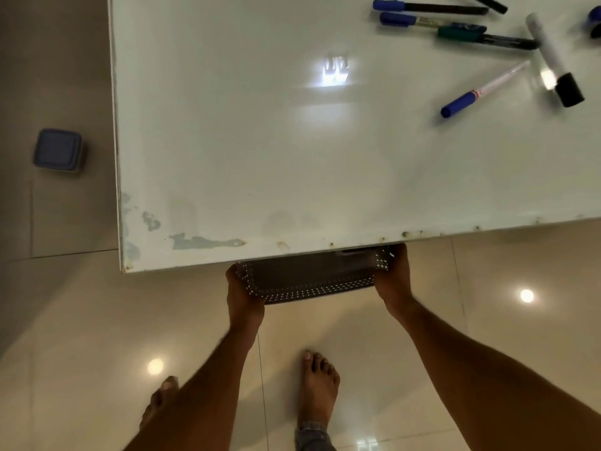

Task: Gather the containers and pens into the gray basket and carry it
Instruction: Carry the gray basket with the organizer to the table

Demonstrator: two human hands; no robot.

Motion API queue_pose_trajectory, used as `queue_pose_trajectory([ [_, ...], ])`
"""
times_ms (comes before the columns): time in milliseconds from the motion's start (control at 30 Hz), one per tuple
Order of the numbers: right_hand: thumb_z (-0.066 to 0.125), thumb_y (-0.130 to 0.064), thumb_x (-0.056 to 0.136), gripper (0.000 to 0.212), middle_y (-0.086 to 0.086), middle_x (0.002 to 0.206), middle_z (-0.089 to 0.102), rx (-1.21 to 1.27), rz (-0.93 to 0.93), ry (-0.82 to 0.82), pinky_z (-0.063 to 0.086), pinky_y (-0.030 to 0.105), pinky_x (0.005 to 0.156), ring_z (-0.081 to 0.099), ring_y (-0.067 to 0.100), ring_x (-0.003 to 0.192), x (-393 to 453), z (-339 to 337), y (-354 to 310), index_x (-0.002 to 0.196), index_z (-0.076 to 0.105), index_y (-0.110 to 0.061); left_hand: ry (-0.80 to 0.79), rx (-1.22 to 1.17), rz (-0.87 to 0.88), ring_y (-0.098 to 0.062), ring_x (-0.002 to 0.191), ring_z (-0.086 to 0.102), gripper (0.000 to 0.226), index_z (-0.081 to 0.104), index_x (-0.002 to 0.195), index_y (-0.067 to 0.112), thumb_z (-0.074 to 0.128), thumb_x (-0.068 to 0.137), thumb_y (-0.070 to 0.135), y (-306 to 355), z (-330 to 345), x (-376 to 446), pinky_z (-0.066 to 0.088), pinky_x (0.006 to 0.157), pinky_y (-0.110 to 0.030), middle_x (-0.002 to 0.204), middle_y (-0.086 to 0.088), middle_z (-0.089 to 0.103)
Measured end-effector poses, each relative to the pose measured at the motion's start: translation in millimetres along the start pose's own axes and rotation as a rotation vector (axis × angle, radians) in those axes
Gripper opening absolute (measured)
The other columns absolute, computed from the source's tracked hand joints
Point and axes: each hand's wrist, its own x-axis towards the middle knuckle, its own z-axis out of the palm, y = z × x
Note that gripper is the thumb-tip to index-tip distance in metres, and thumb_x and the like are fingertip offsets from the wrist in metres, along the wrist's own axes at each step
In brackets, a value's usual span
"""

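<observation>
Gripping the gray basket [309, 281] at both ends, left hand [244, 294] and right hand [395, 278], half under the white table [260, 141] edge; contents hidden. Lying on the tabletop, well apart: markers [455, 27]. Sitting lidded on the floor: blue container [58, 150], contents unseen.

Table top [292, 157]: white, smooth and glossy, mirroring a lamp; coating chipped and rust-spotted along the near edge. Floor tiles [487, 320]: cream, polished, highly reflective. Gray basket [309, 281]: perforated, plastic-looking lattice wall, matt. Pens [481, 91]: smooth plastic barrels with blue, green and black caps. Blue-lidded container [58, 150]: plastic, dull finish.
</observation>
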Motion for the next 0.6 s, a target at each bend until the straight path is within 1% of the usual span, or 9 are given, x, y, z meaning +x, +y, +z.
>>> queue_pose_trajectory([
  [33, 0.072, 0.008, 0.088, 0.049, 0.006, 0.119, 0.063, 0.016, -0.008, -0.003, 0.052, 0.009, 0.079, 0.062, 0.011, 0.101, -5.4, -1.3, 2.8, 0.131, 0.05, -0.001, 0.037, -0.024, 0.061, -0.021, 0.102, 0.059, 0.05, 0.037, 0.142, 0.012, 0.06, 0.098, 0.005, -3.8, -0.2, -5.2, 0.052, 0.083, -0.032, 0.122, -0.007, 0.059],
  [67, 0.071, 0.009, 0.088, 0.05, 0.005, 0.117, 0.062, 0.018, -0.004, -0.014, 0.052, 0.007, 0.075, 0.063, 0.008, 0.099, -13.0, -4.6, 7.7, 0.131, 0.049, 0.0, 0.03, -0.037, 0.065, -0.018, 0.097, 0.058, 0.05, 0.038, 0.14, 0.013, 0.062, 0.097, 0.005, 0.6, -3.4, -19.3, 0.049, 0.076, -0.025, 0.119, -0.004, 0.059],
  [133, 0.068, 0.015, 0.088, 0.049, 0.004, 0.111, 0.061, 0.031, -0.006, -0.038, 0.053, 0.007, 0.071, 0.066, -0.004, 0.09, -27.7, -11.8, 11.8, 0.13, 0.047, 0.002, 0.027, -0.024, 0.103, -0.019, 0.097, 0.058, 0.048, 0.039, 0.139, 0.013, 0.062, 0.097, 0.006, -16.2, -3.6, -32.5, 0.045, 0.068, -0.02, 0.117, -0.003, 0.06],
  [233, 0.06, 0.018, 0.092, 0.042, 0.004, 0.109, 0.06, 0.078, -0.022, -0.037, 0.055, 0.008, 0.07, 0.067, -0.007, 0.087, -43.9, -22.7, 23.1, 0.129, 0.046, 0.005, 0.038, -0.037, 0.096, -0.017, 0.095, 0.058, 0.046, 0.039, 0.139, 0.012, 0.061, 0.099, 0.008, -26.0, -6.3, -47.1, 0.043, 0.065, -0.016, 0.118, -0.003, 0.06],
  [300, 0.064, 0.012, 0.092, 0.043, 0.005, 0.114, 0.06, 0.044, -0.025, -0.042, 0.055, 0.012, 0.076, 0.065, 0.001, 0.096, -60.0, -30.2, 23.4, 0.131, 0.047, 0.001, 0.034, -0.027, 0.095, -0.014, 0.094, 0.058, 0.046, 0.038, 0.14, 0.011, 0.06, 0.1, 0.007, -31.7, -8.8, -61.8, 0.044, 0.062, -0.01, 0.12, -0.003, 0.059],
  [400, 0.068, 0.004, 0.093, 0.045, 0.002, 0.119, 0.059, 0.074, -0.006, -0.059, 0.056, 0.023, 0.086, 0.062, 0.014, 0.105, -81.8, -41.0, 24.3, 0.132, 0.048, -0.008, 0.022, -0.04, 0.094, -0.003, 0.087, 0.056, 0.046, 0.036, 0.141, 0.011, 0.059, 0.101, 0.01, -40.4, -14.8, -82.3, 0.045, 0.057, -0.007, 0.121, -0.003, 0.056],
  [467, 0.067, 0.002, 0.094, 0.042, -0.006, 0.114, 0.06, 0.082, -0.005, -0.057, 0.058, 0.017, 0.079, 0.062, 0.009, 0.103, -96.9, -48.9, 24.8, 0.127, 0.048, -0.014, 0.01, -0.048, 0.094, -0.001, 0.087, 0.054, 0.045, 0.036, 0.14, 0.012, 0.059, 0.102, 0.013, -44.6, -18.3, -95.3, 0.048, 0.053, -0.007, 0.121, -0.001, 0.055],
  [534, 0.068, 0.002, 0.094, 0.042, -0.013, 0.11, 0.058, 0.073, -0.002, -0.034, 0.055, 0.008, 0.074, 0.061, 0.004, 0.099, -111.3, -56.2, 23.4, 0.126, 0.048, -0.015, 0.005, -0.051, 0.102, -0.001, 0.087, 0.054, 0.046, 0.035, 0.141, 0.011, 0.059, 0.102, 0.013, -46.6, -22.6, -110.1, 0.048, 0.051, -0.002, 0.118, 0.001, 0.053],
  [600, 0.066, 0.004, 0.094, 0.041, -0.013, 0.109, 0.058, 0.09, 0.009, -0.009, 0.054, 0.006, 0.072, 0.061, 0.003, 0.097, -127.5, -63.8, 24.7, 0.126, 0.048, -0.014, 0.0, -0.032, 0.115, -0.003, 0.087, 0.055, 0.048, 0.036, 0.142, 0.013, 0.06, 0.101, 0.012, -50.8, -28.2, -123.5, 0.048, 0.051, -0.004, 0.119, 0.001, 0.054],
])
